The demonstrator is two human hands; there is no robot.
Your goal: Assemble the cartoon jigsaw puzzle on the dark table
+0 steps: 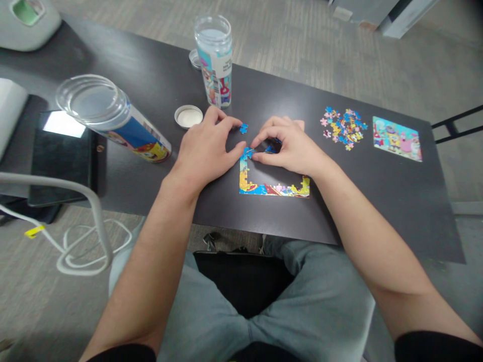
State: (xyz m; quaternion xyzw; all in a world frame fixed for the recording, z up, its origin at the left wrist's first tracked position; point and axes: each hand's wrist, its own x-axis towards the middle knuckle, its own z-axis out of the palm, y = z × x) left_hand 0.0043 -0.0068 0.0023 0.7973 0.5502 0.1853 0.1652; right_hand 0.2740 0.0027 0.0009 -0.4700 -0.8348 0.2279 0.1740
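A partly joined jigsaw puzzle (pixel 243 176) lies on the dark table, its left side and bottom edge forming a border around bare tabletop. My right hand (pixel 289 143) pinches a blue puzzle piece (pixel 249 153) between thumb and forefinger at the border's upper left corner. Its curled fingers partly cover more blue pieces behind. My left hand (pixel 209 146) rests with thumb and index finger spread. The thumb tip touches the border's left edge, and the index fingertip is beside a loose blue piece (pixel 243 128).
Right of my hands lies a pile of loose puzzle pieces (pixel 345 126), then a reference picture card (pixel 397 139). Two clear jars, one near (pixel 139 130) and one far (pixel 214 65), stand to the left with a round lid (pixel 188 116). A black tablet (pixel 62 156) lies farther left.
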